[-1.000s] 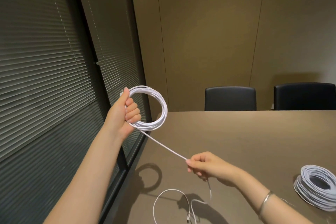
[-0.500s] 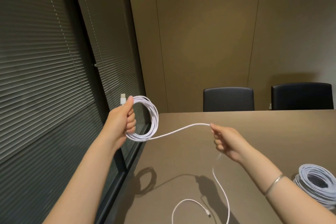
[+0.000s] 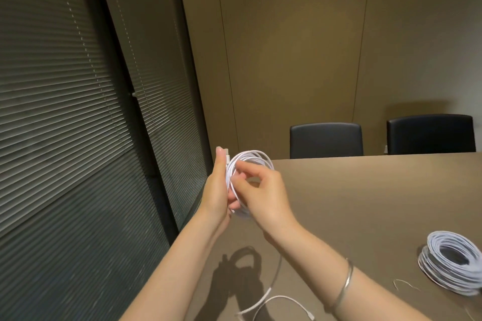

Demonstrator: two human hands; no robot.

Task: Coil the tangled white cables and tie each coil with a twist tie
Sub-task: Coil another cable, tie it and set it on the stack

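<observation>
My left hand [image 3: 217, 191] grips a coil of white cable [image 3: 254, 157] above the table's left edge, with the cable's plug end sticking up beside the thumb. My right hand [image 3: 262, 190] is right against the coil and pinches a strand of the same cable at its left side. The cable's loose tail [image 3: 273, 281] hangs down and curls on the table near the bottom edge, its end plug lying there. A stack of finished white coils [image 3: 452, 262] lies on the table at the right. A thin twist tie [image 3: 405, 285] lies just left of that stack.
The brown table [image 3: 365, 203] fills the lower right. Two black chairs [image 3: 326, 139] [image 3: 430, 133] stand at its far side against a tan wall. Dark window blinds [image 3: 78, 125] run along the left, close to the table's edge.
My right hand swung from out over the table back to the coil, laying another loop onto it. The loose tail on the table has grown shorter. My left hand kept hold of the coil.
</observation>
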